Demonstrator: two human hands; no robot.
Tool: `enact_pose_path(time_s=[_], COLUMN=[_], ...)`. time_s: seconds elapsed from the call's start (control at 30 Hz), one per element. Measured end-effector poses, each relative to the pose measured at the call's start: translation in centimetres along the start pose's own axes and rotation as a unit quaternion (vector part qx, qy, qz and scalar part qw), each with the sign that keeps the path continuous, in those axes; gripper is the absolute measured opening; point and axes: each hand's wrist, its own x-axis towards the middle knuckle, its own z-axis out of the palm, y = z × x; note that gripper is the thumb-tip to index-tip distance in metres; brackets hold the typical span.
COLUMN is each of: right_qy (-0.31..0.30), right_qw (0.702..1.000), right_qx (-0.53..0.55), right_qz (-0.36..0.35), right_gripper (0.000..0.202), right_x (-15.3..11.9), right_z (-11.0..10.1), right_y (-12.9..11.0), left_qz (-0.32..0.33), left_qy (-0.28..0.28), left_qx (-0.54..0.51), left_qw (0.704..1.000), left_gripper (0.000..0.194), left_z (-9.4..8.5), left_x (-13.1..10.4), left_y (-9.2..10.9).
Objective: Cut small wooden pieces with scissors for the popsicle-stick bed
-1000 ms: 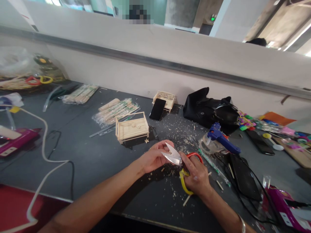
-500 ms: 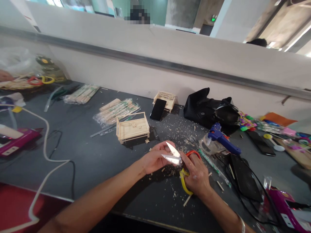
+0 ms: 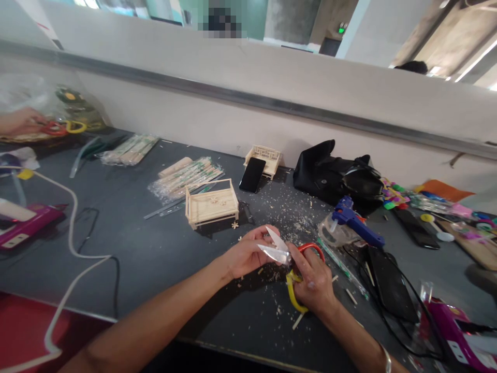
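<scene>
The dark, matte table (image 3: 155, 248) is littered with pale wood chips. Near centre, the right hand (image 3: 314, 280) is closed on the scissors (image 3: 289, 259), whose pointed steel blades stand apart. The left hand (image 3: 248, 254) has its fingertips pinched together at the blades.

No readable text or labels anywhere.
</scene>
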Motion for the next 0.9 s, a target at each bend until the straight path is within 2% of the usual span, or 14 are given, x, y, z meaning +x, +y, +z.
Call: enact_pose_path(time_s=[0.17,0.53,0.7,0.8,0.9], right_qy=[-0.002,0.001,0.048,0.049,0.042], right_qw=[1.0,1.0,0.993,0.984,0.976], right_qx=[-0.019,-0.001,0.073,0.099,0.111], right_qz=[-0.002,0.001,0.083,0.141,0.185], right_gripper=[0.079,0.076,0.049,0.036,0.031], right_x=[0.2,0.4,0.2,0.0,-0.2], right_z=[-0.1,-0.3,0.2,0.6,0.8], right_y=[-0.2,0.1,0.4,0.8,1.1], left_qz=[-0.002,-0.011,0.025,0.041,0.051], left_qy=[0.002,0.007,0.004,0.005,0.012], left_qx=[-0.001,0.011,0.006,0.026,0.054], left_qw=[1.0,1.0,1.0,0.999,0.997], left_gripper=[0.032,0.029,0.031,0.03,0.024], left_z=[0.0,0.0,0.3,0.4,0.5], left_x=[0.1,0.0,0.0,0.1,0.1], left_y=[0.0,0.2,0.7,1.0,1.1])
